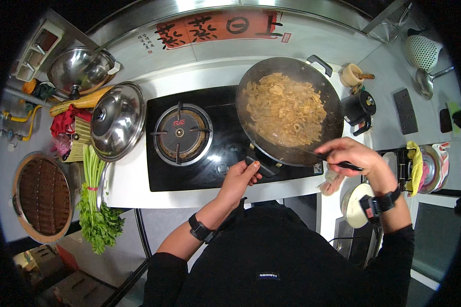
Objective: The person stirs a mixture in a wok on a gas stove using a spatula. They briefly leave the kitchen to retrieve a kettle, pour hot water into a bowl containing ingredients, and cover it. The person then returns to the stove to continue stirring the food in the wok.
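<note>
A dark wok sits on the right side of the black gas hob. Pale, browned sliced food fills much of it, with some liquid near the front and a light haze of steam. My left hand grips the wok's black front handle. At the wok's front right rim, my right hand holds a cooking utensil by its black handle. The utensil's working end is hard to make out against the dark wok.
The left burner bears no pan. A steel domed lid leans beside it, near a bunch of celery. Right of the wok stand a black lidded pot and a mortar. A pale bowl sits near my right forearm.
</note>
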`<state>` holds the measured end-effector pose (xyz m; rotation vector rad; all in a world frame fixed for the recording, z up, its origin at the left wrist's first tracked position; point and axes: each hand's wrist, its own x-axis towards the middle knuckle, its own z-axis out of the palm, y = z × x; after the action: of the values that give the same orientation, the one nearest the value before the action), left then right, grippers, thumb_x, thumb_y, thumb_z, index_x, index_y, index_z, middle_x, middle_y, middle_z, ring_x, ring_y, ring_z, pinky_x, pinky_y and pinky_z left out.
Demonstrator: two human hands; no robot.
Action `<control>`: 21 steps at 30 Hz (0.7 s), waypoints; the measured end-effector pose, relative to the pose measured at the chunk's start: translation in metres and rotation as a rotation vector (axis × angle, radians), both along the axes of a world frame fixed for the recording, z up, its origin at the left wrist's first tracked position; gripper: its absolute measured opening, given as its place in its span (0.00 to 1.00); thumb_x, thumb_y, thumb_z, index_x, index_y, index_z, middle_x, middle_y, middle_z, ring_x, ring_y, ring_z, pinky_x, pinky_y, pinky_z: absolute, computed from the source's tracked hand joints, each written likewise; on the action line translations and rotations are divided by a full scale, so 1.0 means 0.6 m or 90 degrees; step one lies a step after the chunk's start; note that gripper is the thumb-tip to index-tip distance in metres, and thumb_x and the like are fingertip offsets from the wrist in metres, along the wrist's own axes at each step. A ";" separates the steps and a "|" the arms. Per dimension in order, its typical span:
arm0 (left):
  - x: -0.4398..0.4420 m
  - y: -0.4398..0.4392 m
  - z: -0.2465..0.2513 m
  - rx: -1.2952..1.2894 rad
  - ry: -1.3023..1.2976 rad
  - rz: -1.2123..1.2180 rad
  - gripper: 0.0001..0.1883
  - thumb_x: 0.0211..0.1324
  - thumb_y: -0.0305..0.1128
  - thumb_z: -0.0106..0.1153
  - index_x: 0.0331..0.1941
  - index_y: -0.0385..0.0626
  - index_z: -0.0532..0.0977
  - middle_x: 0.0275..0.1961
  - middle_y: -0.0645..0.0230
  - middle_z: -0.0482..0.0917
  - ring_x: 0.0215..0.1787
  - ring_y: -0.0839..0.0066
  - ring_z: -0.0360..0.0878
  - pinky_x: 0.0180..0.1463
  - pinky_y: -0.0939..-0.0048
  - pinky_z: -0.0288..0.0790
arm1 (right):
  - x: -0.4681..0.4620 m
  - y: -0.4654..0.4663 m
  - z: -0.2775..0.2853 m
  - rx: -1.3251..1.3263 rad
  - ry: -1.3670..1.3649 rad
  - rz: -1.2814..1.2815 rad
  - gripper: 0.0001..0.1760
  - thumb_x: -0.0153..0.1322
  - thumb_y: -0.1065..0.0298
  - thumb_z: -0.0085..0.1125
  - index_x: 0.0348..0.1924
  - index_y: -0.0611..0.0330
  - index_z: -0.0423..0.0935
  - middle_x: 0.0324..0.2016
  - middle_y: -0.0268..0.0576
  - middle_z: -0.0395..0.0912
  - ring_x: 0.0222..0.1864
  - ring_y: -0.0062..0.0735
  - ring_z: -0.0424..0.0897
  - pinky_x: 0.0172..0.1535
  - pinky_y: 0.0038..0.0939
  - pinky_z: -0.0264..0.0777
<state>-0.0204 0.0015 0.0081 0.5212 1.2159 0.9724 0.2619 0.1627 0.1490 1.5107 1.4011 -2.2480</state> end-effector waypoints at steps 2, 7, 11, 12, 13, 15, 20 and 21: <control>-0.001 0.002 0.000 -0.007 -0.004 -0.003 0.16 0.73 0.44 0.54 0.37 0.43 0.76 0.33 0.68 0.82 0.33 0.83 0.74 0.39 0.77 0.69 | -0.037 -0.008 -0.034 -0.008 0.111 -0.109 0.25 0.72 0.74 0.56 0.62 0.68 0.68 0.24 0.44 0.77 0.11 0.18 0.64 0.12 0.20 0.53; -0.001 0.000 -0.001 -0.006 0.010 -0.001 0.16 0.73 0.44 0.54 0.36 0.43 0.76 0.33 0.68 0.82 0.32 0.82 0.74 0.40 0.77 0.69 | -0.100 -0.051 -0.102 -0.063 0.299 -0.456 0.23 0.74 0.73 0.55 0.61 0.65 0.66 0.29 0.45 0.73 0.17 0.19 0.65 0.15 0.19 0.57; -0.001 0.001 0.001 -0.006 0.011 -0.001 0.15 0.73 0.44 0.54 0.37 0.43 0.75 0.33 0.68 0.81 0.32 0.82 0.74 0.40 0.77 0.69 | -0.078 -0.095 -0.115 -0.099 0.359 -0.573 0.24 0.74 0.72 0.54 0.62 0.65 0.66 0.30 0.44 0.71 0.17 0.18 0.64 0.15 0.18 0.56; -0.002 0.001 0.002 -0.009 0.015 -0.005 0.16 0.73 0.44 0.54 0.37 0.43 0.76 0.33 0.69 0.81 0.32 0.83 0.74 0.40 0.77 0.69 | -0.067 -0.108 -0.116 -0.110 0.376 -0.594 0.24 0.74 0.72 0.53 0.63 0.65 0.66 0.30 0.44 0.71 0.17 0.17 0.63 0.15 0.18 0.57; -0.003 0.001 0.003 -0.012 0.018 -0.008 0.16 0.73 0.44 0.54 0.37 0.43 0.76 0.32 0.70 0.81 0.32 0.83 0.73 0.39 0.78 0.68 | -0.054 -0.122 -0.116 -0.111 0.375 -0.607 0.24 0.74 0.71 0.53 0.63 0.65 0.66 0.30 0.44 0.71 0.17 0.17 0.63 0.15 0.17 0.57; -0.004 0.002 0.005 -0.018 0.021 -0.008 0.16 0.72 0.45 0.55 0.37 0.43 0.76 0.32 0.71 0.81 0.32 0.84 0.73 0.39 0.78 0.67 | -0.024 -0.151 -0.111 -0.124 0.396 -0.634 0.25 0.75 0.70 0.52 0.64 0.65 0.66 0.30 0.42 0.71 0.17 0.16 0.62 0.15 0.17 0.57; -0.004 0.002 0.008 -0.012 0.001 -0.007 0.15 0.72 0.44 0.55 0.37 0.44 0.76 0.32 0.71 0.81 0.32 0.84 0.73 0.39 0.77 0.67 | 0.031 -0.198 -0.079 -0.186 0.389 -0.739 0.26 0.75 0.68 0.51 0.66 0.64 0.65 0.30 0.42 0.72 0.15 0.14 0.61 0.14 0.15 0.58; -0.005 0.003 0.007 -0.009 -0.001 -0.012 0.15 0.72 0.44 0.54 0.37 0.44 0.76 0.32 0.71 0.81 0.32 0.84 0.73 0.39 0.77 0.67 | 0.036 -0.202 -0.069 -0.156 0.375 -0.696 0.26 0.75 0.68 0.51 0.66 0.64 0.65 0.29 0.43 0.72 0.14 0.14 0.61 0.14 0.15 0.57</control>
<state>-0.0233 0.0034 0.0125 0.5198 1.2132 0.9468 0.2835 0.0417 0.1073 1.8586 0.1980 -3.5178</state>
